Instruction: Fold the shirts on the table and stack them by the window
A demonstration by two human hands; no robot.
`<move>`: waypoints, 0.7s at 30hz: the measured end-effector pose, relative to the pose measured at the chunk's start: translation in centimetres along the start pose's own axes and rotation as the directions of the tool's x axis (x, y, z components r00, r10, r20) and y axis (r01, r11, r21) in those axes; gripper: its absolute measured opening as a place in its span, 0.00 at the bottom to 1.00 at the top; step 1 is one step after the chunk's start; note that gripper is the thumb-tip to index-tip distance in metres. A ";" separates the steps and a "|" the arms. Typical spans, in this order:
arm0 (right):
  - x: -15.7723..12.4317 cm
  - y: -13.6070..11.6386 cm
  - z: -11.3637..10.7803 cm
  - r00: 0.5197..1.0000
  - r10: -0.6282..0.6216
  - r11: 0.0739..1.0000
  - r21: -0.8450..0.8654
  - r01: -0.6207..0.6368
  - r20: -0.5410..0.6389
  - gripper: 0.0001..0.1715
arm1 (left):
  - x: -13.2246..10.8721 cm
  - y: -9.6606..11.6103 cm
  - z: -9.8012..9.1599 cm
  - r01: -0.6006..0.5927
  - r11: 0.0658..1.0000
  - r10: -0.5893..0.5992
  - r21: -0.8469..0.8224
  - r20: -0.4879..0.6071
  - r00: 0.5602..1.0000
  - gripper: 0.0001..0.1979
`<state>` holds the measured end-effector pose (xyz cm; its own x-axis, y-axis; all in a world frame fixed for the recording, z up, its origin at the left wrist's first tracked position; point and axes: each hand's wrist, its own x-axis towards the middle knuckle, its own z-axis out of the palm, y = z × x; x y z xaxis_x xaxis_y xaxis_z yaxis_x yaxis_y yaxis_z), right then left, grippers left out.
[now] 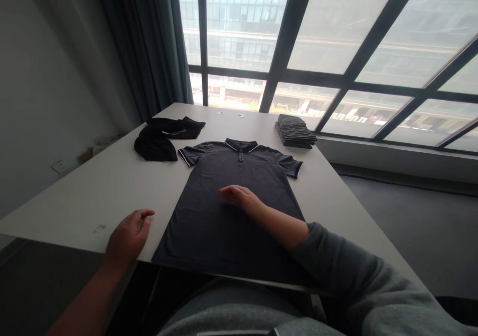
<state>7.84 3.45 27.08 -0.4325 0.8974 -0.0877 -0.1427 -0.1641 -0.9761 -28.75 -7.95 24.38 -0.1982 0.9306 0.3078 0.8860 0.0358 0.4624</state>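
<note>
Handling the polo shirt [220,221]: likely light, soft, limp (grasp at far shoulders [214,150] or near hem corners [161,256]). Left hand [129,234], right hand [241,196]: fingers loosely curved, clamped on nothing.

The right hand [239,195] and forearm cover part of the dark polo shirt [224,226], and the gray sleeve [347,261] hides its near right corner. Whether that palm touches the cloth is hard to judge; it may hover slightly. Some fingers of the left hand [129,234] are hidden behind the others, and its forearm leaves through the bottom edge. The curtain [149,42] is cut off at the top; lettering [351,118] outside is too blurred to read.
</note>
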 end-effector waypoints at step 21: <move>-4.6 0.3 1.3 0.978 0.126 0.982 -0.158 -0.099 0.164 0.26 | 0.0 0.3 -0.4 -0.046 0.998 0.047 0.031 -0.026 0.999 0.18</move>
<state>8.67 -1.24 27.45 -0.5872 0.7901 -0.1756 0.0438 -0.1856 -0.9817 -28.64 -8.09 24.83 -0.1674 0.9214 0.3507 0.9067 0.0042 0.4217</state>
